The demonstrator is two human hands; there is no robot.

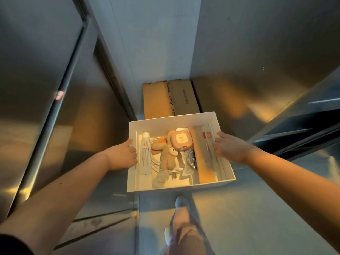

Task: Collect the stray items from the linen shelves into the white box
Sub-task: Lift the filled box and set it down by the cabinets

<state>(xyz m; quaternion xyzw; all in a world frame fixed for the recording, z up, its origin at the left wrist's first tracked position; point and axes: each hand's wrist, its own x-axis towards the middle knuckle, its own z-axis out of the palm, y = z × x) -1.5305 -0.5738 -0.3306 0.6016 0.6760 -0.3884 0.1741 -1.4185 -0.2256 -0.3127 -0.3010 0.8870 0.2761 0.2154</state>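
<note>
White box [174,122]: carried open side up.
Left hand [122,155]: grip curled over left wall.
Right hand [228,147]: grip clasping right wall.
Tube [144,157]: lies lengthwise, cap pointing away.

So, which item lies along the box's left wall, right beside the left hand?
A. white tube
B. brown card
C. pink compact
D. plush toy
A: the tube lies lengthwise against the left wall of the box, just inside the grip of the left hand, while the compact and plush toy sit mid-box.
</note>
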